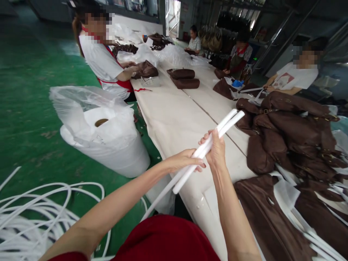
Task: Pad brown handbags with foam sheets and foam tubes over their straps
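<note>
There is one view, and it comes from a camera on the person's head. It looks forward and down, past the red shirt point(165, 239) at the bottom. The two arms reach up from the low edge, so the hands are close and near the middle. The long table point(176, 112) runs away from the camera to the far top. The green floor point(32, 108) shows on the left side.
</note>
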The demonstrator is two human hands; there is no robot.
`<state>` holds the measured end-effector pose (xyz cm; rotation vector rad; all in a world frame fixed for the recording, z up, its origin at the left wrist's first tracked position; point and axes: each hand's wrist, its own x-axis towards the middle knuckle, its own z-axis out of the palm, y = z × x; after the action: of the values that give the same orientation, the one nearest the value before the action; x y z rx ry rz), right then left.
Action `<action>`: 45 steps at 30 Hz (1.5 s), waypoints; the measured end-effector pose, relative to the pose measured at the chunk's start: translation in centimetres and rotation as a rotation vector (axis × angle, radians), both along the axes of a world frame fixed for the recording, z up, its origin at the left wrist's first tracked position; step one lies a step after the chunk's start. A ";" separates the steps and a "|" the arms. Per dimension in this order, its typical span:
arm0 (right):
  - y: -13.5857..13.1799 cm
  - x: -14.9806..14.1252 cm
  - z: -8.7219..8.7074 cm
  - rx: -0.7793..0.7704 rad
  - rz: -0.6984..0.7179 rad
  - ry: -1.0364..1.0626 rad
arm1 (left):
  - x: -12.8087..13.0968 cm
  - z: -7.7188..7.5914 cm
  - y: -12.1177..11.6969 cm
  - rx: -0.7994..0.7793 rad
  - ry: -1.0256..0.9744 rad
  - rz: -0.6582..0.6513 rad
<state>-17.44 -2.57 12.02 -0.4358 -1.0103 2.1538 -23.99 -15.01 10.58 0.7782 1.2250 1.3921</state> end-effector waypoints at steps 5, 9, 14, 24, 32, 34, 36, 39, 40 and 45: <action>-0.1 1.3 -1.5 -0.094 0.096 -0.049 | 1.7 -1.3 -0.3 -0.058 0.009 -0.042; 0.3 2.1 -1.8 -0.173 0.031 -0.043 | 2.8 -1.5 -0.7 -0.120 -0.046 -0.021; 3.2 2.9 -1.1 -0.198 -0.045 0.016 | 4.5 -2.8 -4.1 -0.124 -0.070 0.046; 2.6 2.6 -1.1 -0.145 -0.065 0.051 | 5.4 -4.3 -6.2 -0.214 0.022 0.335; 2.3 10.2 -3.9 -0.167 -0.121 -0.009 | -3.9 -4.1 -8.3 -0.152 -0.140 1.022; 2.9 11.2 -4.6 -0.167 -0.119 -0.047 | -6.0 -2.3 -9.8 -0.071 -0.155 1.113; 1.4 10.2 -4.7 -0.133 -0.010 -0.152 | -6.6 -0.4 -9.8 0.014 -0.153 1.104; -4.3 6.4 -4.0 -0.052 0.219 -0.282 | -5.4 2.2 -7.5 0.167 -0.150 0.877; -6.3 5.0 -3.8 -0.043 0.312 -0.273 | -4.8 2.9 -6.5 0.216 -0.146 0.796; -11.4 1.9 -3.4 -0.043 0.482 -0.219 | -2.9 5.0 -4.2 0.282 -0.096 0.709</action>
<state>-15.52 -14.00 8.59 -0.4948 -1.2956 2.6006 -26.89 -19.21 15.54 0.4613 1.3031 2.1871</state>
